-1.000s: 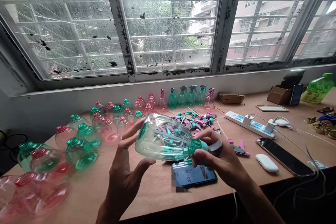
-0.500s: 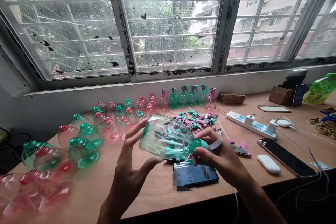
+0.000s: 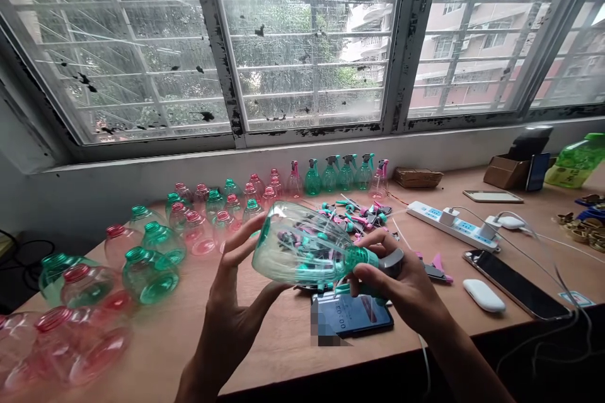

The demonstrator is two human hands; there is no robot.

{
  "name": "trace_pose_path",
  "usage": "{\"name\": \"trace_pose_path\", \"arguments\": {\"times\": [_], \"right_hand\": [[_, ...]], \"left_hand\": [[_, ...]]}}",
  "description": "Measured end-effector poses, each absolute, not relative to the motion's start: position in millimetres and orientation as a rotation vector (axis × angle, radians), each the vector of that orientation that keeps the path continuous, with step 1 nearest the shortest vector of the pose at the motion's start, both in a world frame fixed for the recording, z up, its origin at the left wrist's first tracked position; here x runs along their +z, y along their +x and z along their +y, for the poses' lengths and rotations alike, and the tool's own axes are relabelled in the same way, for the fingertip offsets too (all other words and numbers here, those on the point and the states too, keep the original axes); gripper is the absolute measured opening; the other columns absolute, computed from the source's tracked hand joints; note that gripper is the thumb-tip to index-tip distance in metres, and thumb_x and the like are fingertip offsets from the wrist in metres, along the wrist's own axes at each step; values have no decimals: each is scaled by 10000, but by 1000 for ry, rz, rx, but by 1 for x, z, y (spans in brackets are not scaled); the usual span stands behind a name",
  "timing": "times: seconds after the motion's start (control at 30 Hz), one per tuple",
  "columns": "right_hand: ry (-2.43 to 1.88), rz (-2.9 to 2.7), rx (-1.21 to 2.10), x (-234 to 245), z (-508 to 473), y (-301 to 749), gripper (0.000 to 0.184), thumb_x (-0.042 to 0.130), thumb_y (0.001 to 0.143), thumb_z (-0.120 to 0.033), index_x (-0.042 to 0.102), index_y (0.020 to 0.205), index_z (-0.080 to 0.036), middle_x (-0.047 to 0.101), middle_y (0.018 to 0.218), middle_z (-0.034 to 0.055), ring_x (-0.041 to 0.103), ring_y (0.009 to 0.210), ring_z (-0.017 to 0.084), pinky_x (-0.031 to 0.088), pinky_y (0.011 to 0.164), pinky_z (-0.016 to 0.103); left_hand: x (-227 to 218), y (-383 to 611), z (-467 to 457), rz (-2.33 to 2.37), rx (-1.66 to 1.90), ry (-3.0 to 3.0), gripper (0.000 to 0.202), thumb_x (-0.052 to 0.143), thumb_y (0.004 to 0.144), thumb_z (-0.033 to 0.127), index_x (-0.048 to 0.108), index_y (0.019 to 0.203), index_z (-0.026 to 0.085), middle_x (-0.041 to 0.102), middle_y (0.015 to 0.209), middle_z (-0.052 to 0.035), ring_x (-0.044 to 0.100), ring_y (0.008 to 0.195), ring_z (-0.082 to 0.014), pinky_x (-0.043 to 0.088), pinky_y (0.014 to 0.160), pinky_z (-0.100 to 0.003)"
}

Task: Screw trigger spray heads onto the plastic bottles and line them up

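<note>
A clear green spray bottle (image 3: 297, 252) lies sideways in the air between my hands, its base to the left and its neck to the right. My left hand (image 3: 236, 289) is curved around the base end, thumb below and fingers above. At the neck, my right hand (image 3: 394, 280) closes its thumb and fingers around the teal collar of a grey-and-teal spray head (image 3: 390, 261). Part of that head is hidden by the fingers. Through the bottle and behind it shows a heap of loose pink, teal and grey spray heads (image 3: 362, 217) on the table.
Open-necked pink and green bottles (image 3: 154, 242) crowd the table's left side. Several bottles with heads (image 3: 347, 173) line the wall under the window. Below my hands lies a lit phone (image 3: 352, 318). On the right are a power strip (image 3: 451, 225), a dark phone (image 3: 515, 283) and a white case (image 3: 483, 296).
The bottle's neck end has shifted slightly right and down with my right hand, which has turned a little. My left hand has hardly moved.
</note>
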State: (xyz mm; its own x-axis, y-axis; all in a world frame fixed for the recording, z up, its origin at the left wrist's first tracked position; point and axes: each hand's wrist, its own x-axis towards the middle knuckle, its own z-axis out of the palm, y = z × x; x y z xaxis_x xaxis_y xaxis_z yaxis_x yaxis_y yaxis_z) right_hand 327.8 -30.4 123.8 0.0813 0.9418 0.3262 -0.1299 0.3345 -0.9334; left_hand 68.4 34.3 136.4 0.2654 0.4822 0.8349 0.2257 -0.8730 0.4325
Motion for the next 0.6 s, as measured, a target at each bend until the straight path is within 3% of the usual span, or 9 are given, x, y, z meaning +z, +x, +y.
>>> {"name": "trace_pose_path", "arguments": {"times": [0.07,0.17,0.23,0.33,0.5,0.6], "right_hand": [[-899,-1214,987,123,-31,329,375,878,920,-489,615,1043,-251,785,650,-25,679,513,135,477,433,188],[-854,-1242,974,123,-31,328,358,925,886,-409,644,1031,-242,778,722,-35,729,580,129,544,516,191],[-830,-1256,946,124,-31,326,355,965,845,-341,667,1003,-232,760,757,-46,723,587,104,541,531,168],[-829,-1227,979,125,-31,325,355,956,851,-366,662,995,-230,758,723,-44,704,548,104,507,481,154],[-907,-1194,1074,124,-30,329,411,873,900,-538,622,1025,-237,768,626,-16,650,452,136,414,364,163],[-905,-1202,966,123,-31,328,384,930,861,-454,656,1022,-237,764,706,-20,692,521,142,498,447,200]], "left_hand": [[137,68,34,651,1646,2338,632,797,972,218,525,1526,356,559,1657,-55,498,1572,-255,451,1298,-465],[136,64,32,719,1601,2314,685,880,898,362,542,1493,338,568,1654,-86,499,1571,-323,432,1303,-563],[135,61,31,774,1591,2255,581,865,902,424,589,1405,331,581,1646,-91,502,1567,-351,422,1296,-621],[134,59,33,758,1596,2240,458,805,966,371,604,1377,338,594,1639,-73,512,1567,-324,438,1293,-597],[137,65,34,669,1629,2403,607,750,1002,211,511,1542,352,576,1651,-73,510,1571,-286,455,1298,-526],[136,67,31,772,1560,2364,708,846,929,342,490,1542,331,559,1660,-116,497,1578,-354,456,1288,-587]]}}
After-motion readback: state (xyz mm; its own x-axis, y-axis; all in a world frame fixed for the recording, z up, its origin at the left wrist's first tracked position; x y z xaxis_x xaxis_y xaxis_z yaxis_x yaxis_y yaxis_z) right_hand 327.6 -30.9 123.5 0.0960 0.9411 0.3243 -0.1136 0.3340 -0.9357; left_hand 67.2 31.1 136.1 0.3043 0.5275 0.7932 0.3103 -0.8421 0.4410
